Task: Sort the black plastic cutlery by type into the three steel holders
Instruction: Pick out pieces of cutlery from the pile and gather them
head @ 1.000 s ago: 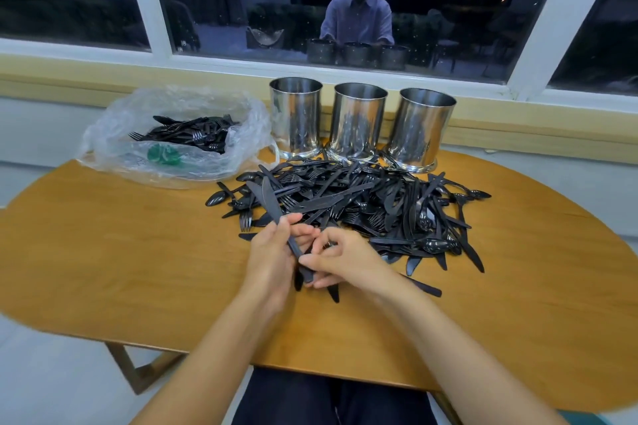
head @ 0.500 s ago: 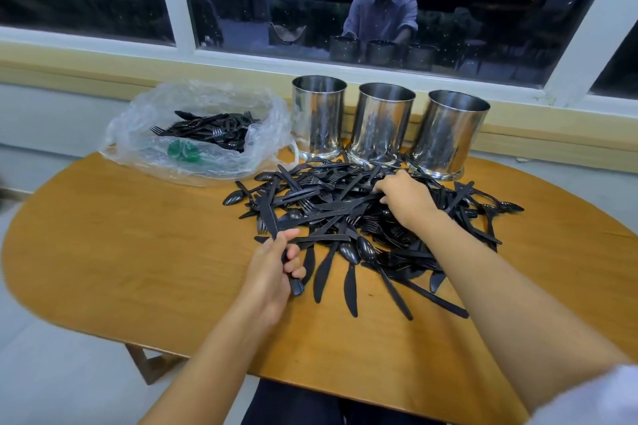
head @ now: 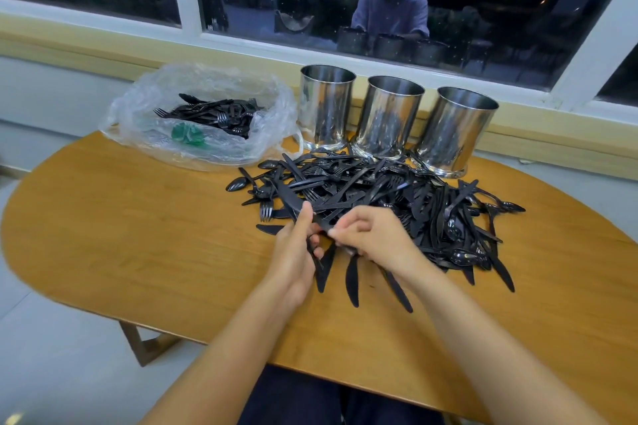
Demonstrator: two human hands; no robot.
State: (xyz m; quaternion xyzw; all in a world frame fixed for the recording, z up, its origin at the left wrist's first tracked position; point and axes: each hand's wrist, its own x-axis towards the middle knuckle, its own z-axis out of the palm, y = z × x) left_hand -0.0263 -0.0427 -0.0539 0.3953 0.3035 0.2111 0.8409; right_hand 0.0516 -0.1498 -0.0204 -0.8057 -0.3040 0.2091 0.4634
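Observation:
A heap of black plastic cutlery [head: 397, 197] covers the middle of the wooden table [head: 138, 245], with forks, spoons and knives mixed. Three steel holders stand in a row behind it: left [head: 326, 105], middle [head: 392, 115], right [head: 455, 129]. My left hand [head: 293, 252] grips a small bundle of black knives [head: 290, 200] at the heap's near edge. My right hand [head: 373, 238] is beside it and pinches a knife [head: 353, 278] against that bundle. Several knives lie loose just below my hands.
A clear plastic bag [head: 207, 117] holding more black cutlery and something green sits at the back left of the table. A window sill runs behind the holders. The dark window above reflects a seated person. Bare tabletop lies left and right of the heap.
My right hand has come back from the far side of the heap to the left hand with a knife. The left hand still grips its knives.

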